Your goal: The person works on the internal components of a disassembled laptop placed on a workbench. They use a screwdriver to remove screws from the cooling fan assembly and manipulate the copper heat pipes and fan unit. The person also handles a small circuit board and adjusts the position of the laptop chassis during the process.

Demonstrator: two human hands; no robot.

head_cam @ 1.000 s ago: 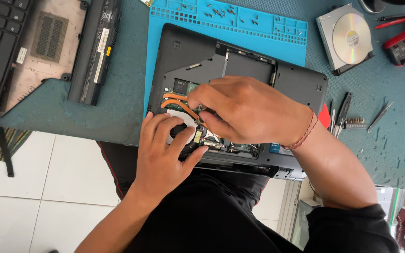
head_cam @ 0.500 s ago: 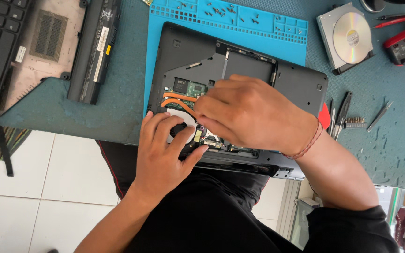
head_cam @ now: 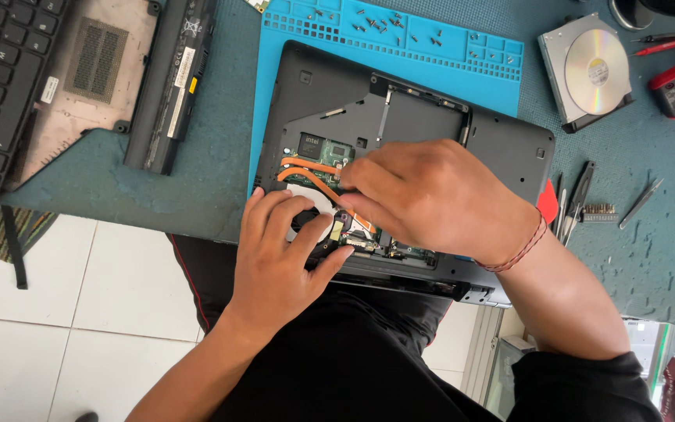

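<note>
While two hands (head_cam: pixel 275 258) (head_cam: pixel 431 195) touch one laptop (head_cam: pixel 501 148) | one battery (head_cam: pixel 169 86) | one disc drive (head_cam: pixel 587 70)

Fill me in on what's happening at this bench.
A person has an opened black laptop lying on a blue mat. The left hand rests over the round fan, and the right hand works at the copper heat pipe beside it. A battery, loose screws and an optical drive lie around.
</note>
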